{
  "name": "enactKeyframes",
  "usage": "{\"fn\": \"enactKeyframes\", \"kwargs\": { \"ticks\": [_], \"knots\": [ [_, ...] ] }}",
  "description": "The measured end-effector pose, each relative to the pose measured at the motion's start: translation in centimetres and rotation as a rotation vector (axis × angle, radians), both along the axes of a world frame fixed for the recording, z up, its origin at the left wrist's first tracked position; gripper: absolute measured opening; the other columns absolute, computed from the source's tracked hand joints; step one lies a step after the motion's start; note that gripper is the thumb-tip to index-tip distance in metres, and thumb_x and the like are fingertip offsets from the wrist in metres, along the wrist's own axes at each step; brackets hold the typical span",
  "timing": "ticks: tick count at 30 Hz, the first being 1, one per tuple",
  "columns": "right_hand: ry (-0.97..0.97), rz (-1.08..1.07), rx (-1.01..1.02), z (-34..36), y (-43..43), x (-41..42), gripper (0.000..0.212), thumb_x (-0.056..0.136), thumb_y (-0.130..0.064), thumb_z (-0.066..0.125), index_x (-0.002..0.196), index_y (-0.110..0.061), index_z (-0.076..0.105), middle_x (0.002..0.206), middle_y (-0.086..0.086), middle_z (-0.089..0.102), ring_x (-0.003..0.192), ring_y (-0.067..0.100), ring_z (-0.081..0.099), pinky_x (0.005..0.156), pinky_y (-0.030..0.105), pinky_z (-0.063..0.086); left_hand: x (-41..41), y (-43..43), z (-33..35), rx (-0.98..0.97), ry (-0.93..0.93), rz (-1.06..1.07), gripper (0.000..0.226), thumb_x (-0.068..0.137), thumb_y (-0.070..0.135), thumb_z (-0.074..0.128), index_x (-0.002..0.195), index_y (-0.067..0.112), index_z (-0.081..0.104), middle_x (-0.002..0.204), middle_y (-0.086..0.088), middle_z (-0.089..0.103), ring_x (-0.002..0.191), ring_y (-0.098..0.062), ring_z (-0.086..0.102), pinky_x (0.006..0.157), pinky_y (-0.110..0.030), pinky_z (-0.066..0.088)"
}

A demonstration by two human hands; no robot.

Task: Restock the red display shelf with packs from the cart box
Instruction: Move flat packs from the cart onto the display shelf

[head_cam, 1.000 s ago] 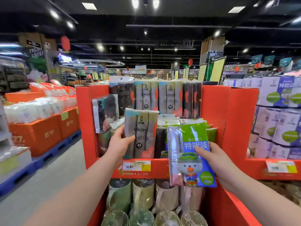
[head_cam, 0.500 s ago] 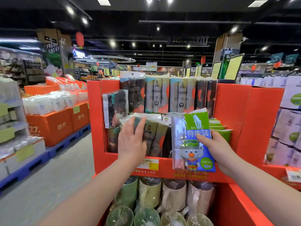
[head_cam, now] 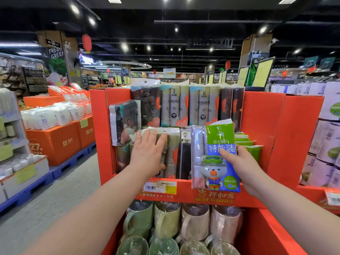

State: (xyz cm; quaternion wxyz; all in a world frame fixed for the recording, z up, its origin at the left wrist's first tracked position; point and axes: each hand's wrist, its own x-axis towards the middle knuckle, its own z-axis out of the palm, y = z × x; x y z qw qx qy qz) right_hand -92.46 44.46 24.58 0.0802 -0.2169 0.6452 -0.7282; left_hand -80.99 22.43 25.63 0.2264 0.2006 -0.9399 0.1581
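The red display shelf stands in front of me, filled with upright roll packs. My left hand lies flat, fingers spread, against a grey-green roll pack standing in the front row. My right hand grips a green-and-blue pack with a cartoon bear by its right edge, held upright in front of the shelf's lip. Similar green packs lie stacked behind it. The cart box is not in view.
A back row of tall roll packs fills the upper tier. Wrapped mugs and bowls sit on the tier below. Orange boxes on blue pallets line the aisle at left. Tissue packs are stacked at right.
My left hand set the grey-green roll pack into the front row and now presses flat on it. My right hand raised the bear pack closer to the shelf. The view moved nearer.
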Motion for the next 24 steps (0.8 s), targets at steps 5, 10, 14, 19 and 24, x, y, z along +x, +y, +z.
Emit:
{"fn": "enactKeyframes", "kwargs": {
  "ticks": [5, 10, 14, 19, 24],
  "knots": [
    [0.001, 0.002, -0.003, 0.0, 0.1, -0.2, 0.03, 0.09, -0.014, 0.062, 0.119, -0.006, 0.055, 0.108, 0.013, 0.07, 0.094, 0.031, 0.069, 0.082, 0.044, 0.056, 0.1, -1.4, -0.5, 0.063, 0.018, -0.039, 0.108, 0.078, 0.063, 0.061, 0.153, 0.026, -0.007, 0.154, -0.01, 0.016, 0.145, -0.031, 0.009, 0.12, -0.045, 0.006],
    [-0.016, -0.01, -0.012, 0.3, 0.5, -0.5, 0.031, 0.09, -0.014, 0.062, 0.119, -0.005, 0.056, 0.11, 0.017, 0.069, 0.095, 0.035, 0.068, 0.084, 0.05, 0.055, -0.1, 0.6, -0.8, 0.123, 0.009, -0.019, 0.1, 0.085, 0.059, 0.053, 0.152, 0.022, -0.011, 0.16, -0.01, -0.004, 0.147, -0.033, -0.012, 0.115, -0.055, -0.009],
    [-0.045, -0.017, -0.026, 0.9, 1.3, -0.7, 0.031, 0.091, -0.013, 0.061, 0.12, -0.003, 0.054, 0.109, 0.018, 0.069, 0.095, 0.036, 0.067, 0.081, 0.046, 0.055, -1.9, 3.2, 0.2, 0.05, -0.016, -0.166, 0.099, 0.084, 0.062, 0.054, 0.152, 0.027, -0.008, 0.161, -0.005, -0.01, 0.146, -0.031, -0.019, 0.113, -0.056, -0.013],
    [-0.07, -0.013, -0.019, 0.6, 2.1, -1.1, 0.028, 0.089, -0.009, 0.059, 0.117, -0.004, 0.057, 0.107, 0.019, 0.069, 0.091, 0.035, 0.068, 0.078, 0.045, 0.056, -4.9, 4.6, 1.0, 0.01, -0.109, -0.204, 0.104, 0.082, 0.058, 0.061, 0.153, 0.02, -0.005, 0.159, -0.004, 0.012, 0.148, -0.031, -0.006, 0.112, -0.06, -0.012],
    [-0.038, 0.012, -0.02, 0.6, 2.1, -1.4, 0.024, 0.09, -0.002, 0.055, 0.113, -0.004, 0.058, 0.104, 0.018, 0.07, 0.078, 0.027, 0.069, 0.074, 0.041, 0.056, -5.9, 4.6, 0.6, -0.065, -0.073, -0.212, 0.079, 0.082, 0.046, 0.064, 0.144, 0.019, 0.023, 0.139, -0.003, 0.036, 0.137, -0.031, 0.023, 0.112, -0.064, -0.005]
  ]
}}
